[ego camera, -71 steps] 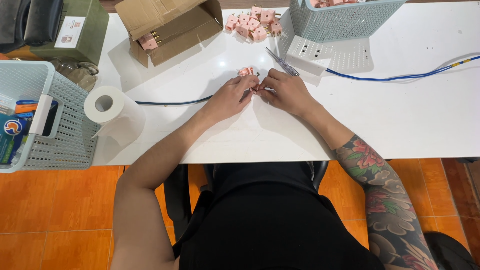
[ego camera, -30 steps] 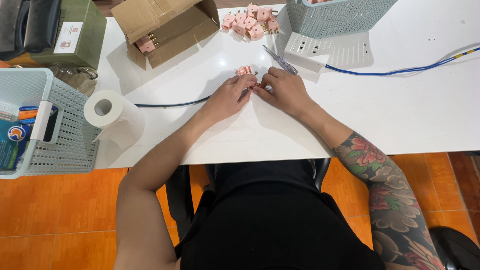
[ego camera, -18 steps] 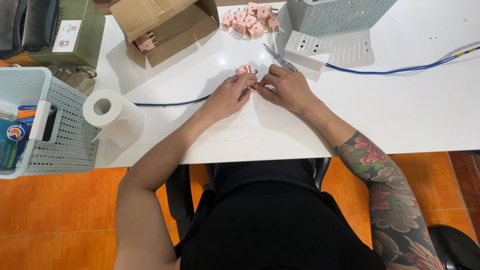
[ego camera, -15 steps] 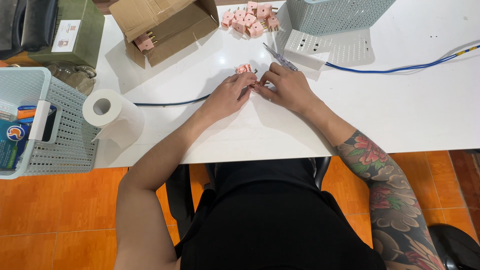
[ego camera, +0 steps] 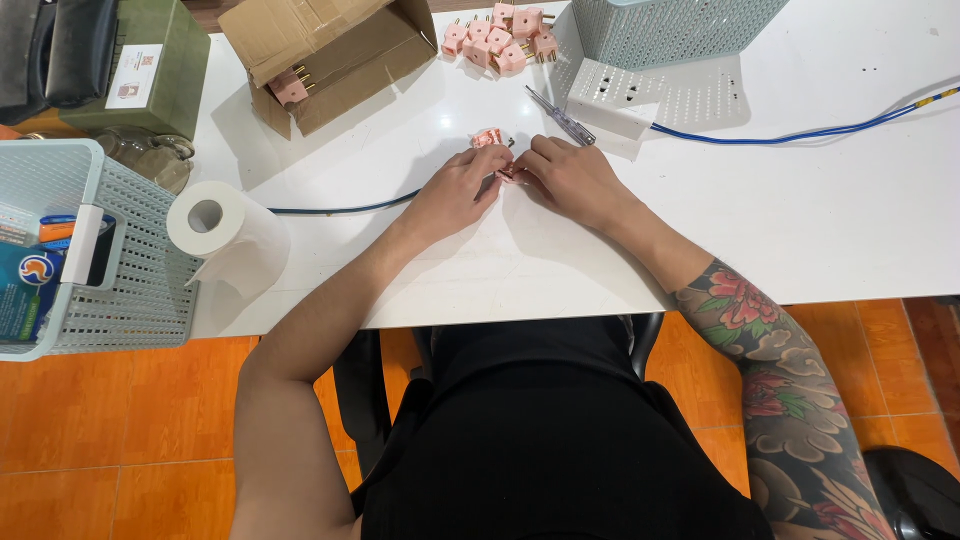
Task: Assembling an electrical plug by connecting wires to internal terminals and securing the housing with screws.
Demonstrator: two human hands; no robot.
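Note:
My left hand (ego camera: 455, 190) and my right hand (ego camera: 572, 178) meet at the middle of the white table (ego camera: 800, 220), fingers pinched together on a small pink plug part (ego camera: 508, 172). Another pink plug piece (ego camera: 487, 139) lies just beyond the fingertips. A dark blue cable (ego camera: 340, 209) runs from the left toward my hands. A screwdriver (ego camera: 560, 115) with a clear handle lies just past my right hand.
An open cardboard box (ego camera: 330, 45) with pink plugs stands at the back left, and a heap of pink plugs (ego camera: 500, 35) lies behind. A pale teal basket (ego camera: 670, 25) and its lid (ego camera: 650, 95) sit at the back. A paper roll (ego camera: 225, 230) and a teal basket (ego camera: 120, 260) are on the left.
Both hands stay joined at the same spot on the small pink part, with only slight finger shifts. The view has drifted a little.

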